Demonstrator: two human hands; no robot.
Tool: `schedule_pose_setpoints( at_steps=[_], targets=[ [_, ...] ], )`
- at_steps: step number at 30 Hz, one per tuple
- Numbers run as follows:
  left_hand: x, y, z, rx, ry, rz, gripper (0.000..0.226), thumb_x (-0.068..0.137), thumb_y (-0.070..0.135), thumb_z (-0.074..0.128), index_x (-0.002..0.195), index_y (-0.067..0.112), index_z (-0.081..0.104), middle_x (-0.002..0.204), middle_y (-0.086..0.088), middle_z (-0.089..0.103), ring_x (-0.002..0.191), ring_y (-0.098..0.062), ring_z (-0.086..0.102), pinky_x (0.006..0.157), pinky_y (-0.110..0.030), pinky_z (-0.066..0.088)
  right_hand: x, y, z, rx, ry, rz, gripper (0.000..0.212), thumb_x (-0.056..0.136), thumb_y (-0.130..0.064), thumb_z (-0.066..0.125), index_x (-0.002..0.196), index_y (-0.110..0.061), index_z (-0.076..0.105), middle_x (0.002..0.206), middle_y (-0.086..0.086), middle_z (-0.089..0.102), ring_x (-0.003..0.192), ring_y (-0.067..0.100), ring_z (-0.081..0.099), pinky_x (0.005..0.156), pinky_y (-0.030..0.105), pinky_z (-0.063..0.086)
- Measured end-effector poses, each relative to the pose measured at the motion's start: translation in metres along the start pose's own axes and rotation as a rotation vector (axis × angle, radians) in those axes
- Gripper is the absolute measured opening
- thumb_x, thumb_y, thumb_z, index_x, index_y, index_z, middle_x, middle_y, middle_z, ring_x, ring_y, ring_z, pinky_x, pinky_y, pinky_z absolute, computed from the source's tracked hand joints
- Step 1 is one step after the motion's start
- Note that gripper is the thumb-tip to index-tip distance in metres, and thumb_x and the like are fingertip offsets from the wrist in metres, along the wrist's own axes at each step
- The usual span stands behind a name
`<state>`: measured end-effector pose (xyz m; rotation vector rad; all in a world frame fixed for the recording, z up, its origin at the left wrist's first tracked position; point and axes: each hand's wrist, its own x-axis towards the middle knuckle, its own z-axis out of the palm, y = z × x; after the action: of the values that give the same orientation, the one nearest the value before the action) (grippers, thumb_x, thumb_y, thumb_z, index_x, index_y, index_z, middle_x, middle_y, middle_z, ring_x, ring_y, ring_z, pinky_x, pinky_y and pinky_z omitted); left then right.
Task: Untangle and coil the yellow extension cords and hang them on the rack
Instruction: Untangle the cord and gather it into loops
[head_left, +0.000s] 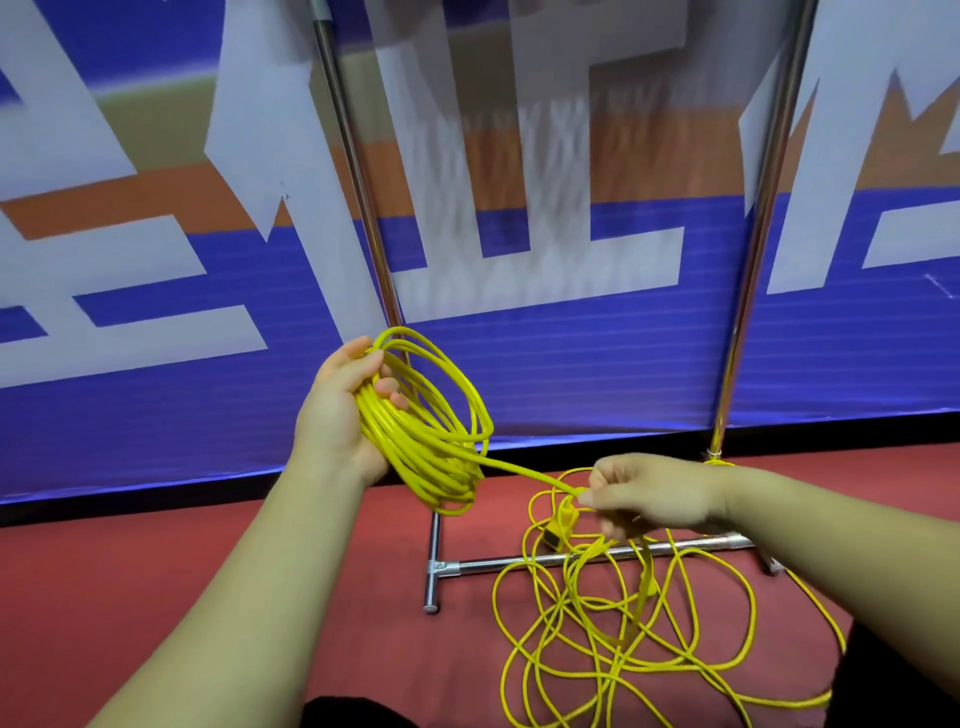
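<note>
My left hand (340, 410) grips a coil of yellow extension cord (441, 457), several loops held up in front of the rack's left pole. One taut strand runs from the coil down and right to my right hand (654, 496), which pinches it between thumb and fingers. Just below that hand hangs a yellow plug end (558, 527). More yellow cord lies in a loose tangle (623, 639) on the red floor, over the rack's bottom bar. The metal rack (545, 559) stands just ahead, its two upright poles rising out of view.
A blue, white and orange banner wall (571, 364) stands right behind the rack. The rack's T-shaped foot (432, 571) sticks out toward me on the red floor (156, 597). A dark shape, perhaps my knee, shows at the bottom edge.
</note>
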<state>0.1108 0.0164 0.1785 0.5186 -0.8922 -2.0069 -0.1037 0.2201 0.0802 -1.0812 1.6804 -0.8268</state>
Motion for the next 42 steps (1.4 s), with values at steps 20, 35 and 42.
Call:
schedule_pose_setpoints(
  at_steps=[20,35,42],
  targets=[
    [-0.039,-0.1,0.041,0.789,-0.341,-0.229,0.034,0.088,0.002,0.073,0.116,0.02,0.069,0.068,-0.015,0.054,0.045,-0.019,0.047,0.045,-0.028,0.046,-0.042,-0.066,-0.029,0.301,0.562,-0.299,0.012,0.085,-0.004,0.071,0.077,-0.012,0.069,0.067,0.004,0.071,0.053,0.008,0.056,0.054,0.019,0.043],
    [-0.038,-0.077,0.08,0.776,-0.476,0.04,0.006,0.093,0.009,0.064,0.099,0.006,0.065,0.065,-0.008,0.05,0.043,-0.018,0.044,0.044,-0.028,0.044,-0.048,-0.016,-0.072,0.334,0.219,-0.278,0.028,0.087,-0.006,0.071,0.088,-0.014,0.045,0.077,0.018,0.056,0.097,0.037,0.056,0.08,0.041,0.034],
    [-0.038,-0.053,0.078,0.633,-0.42,0.033,0.011,0.083,0.021,0.067,0.092,0.015,0.068,0.066,-0.006,0.052,0.043,-0.014,0.043,0.043,-0.026,0.043,-0.011,0.029,-0.058,-0.115,0.206,-0.109,0.032,0.081,-0.029,0.073,0.08,-0.027,0.04,0.089,0.009,0.072,0.076,0.026,0.055,0.065,0.049,0.041]
  ],
)
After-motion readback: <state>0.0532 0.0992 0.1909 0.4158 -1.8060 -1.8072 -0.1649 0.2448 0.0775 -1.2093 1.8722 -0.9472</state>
